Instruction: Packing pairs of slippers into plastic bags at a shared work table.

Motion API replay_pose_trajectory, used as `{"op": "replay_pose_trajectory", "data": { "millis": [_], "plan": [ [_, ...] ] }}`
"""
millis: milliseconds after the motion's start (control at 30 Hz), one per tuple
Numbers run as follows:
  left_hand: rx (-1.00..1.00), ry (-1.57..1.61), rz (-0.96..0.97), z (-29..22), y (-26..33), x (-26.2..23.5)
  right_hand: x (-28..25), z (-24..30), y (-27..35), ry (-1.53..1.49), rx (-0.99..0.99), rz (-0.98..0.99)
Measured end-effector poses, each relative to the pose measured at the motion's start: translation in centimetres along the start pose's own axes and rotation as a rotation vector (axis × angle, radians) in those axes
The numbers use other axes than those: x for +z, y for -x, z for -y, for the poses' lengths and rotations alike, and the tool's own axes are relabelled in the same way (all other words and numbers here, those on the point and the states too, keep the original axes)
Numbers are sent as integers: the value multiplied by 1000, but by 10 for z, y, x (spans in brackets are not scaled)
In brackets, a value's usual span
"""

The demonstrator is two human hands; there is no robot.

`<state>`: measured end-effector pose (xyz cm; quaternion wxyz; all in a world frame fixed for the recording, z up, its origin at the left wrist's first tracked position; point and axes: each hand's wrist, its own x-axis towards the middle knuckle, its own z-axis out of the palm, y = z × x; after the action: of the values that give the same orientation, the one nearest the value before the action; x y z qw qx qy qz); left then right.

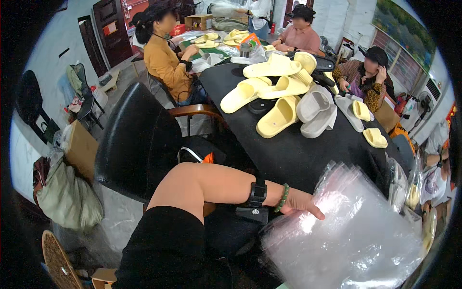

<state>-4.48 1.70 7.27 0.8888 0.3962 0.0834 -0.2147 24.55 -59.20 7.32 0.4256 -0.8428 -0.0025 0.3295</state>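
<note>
My left hand point(301, 200) reaches in from the lower left, with a green bead bracelet and a black strapped device on the wrist. It grips a stack of clear plastic bags point(356, 231) by the near left edge. The thumb lies on top, and the other fingers are hidden beneath the plastic. The bags spread over the near right end of the black-covered table point(298, 159). My right hand does not show. Beyond the bags lie yellow slippers point(279, 115) and grey slippers point(317, 113), heaped in a loose pile.
A black chair point(139, 139) stands left of the table. Small yellow slippers point(375, 138) lie near the right edge, where bagged slippers point(414, 190) hang or lean. Several people sit or stand around the far tables. A stuffed sack point(70, 195) and a cardboard box point(82, 149) are at the left.
</note>
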Motion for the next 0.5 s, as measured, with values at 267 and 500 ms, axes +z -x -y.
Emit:
{"op": "replay_pose_trajectory", "data": {
  "millis": [267,500],
  "plan": [
    [463,-364,-327,-45,47,-19,142,204,84,130,-613,-209],
    [862,-487,-521,-104,124,-58,266,338,52,-111,-641,-312]
  ]
}}
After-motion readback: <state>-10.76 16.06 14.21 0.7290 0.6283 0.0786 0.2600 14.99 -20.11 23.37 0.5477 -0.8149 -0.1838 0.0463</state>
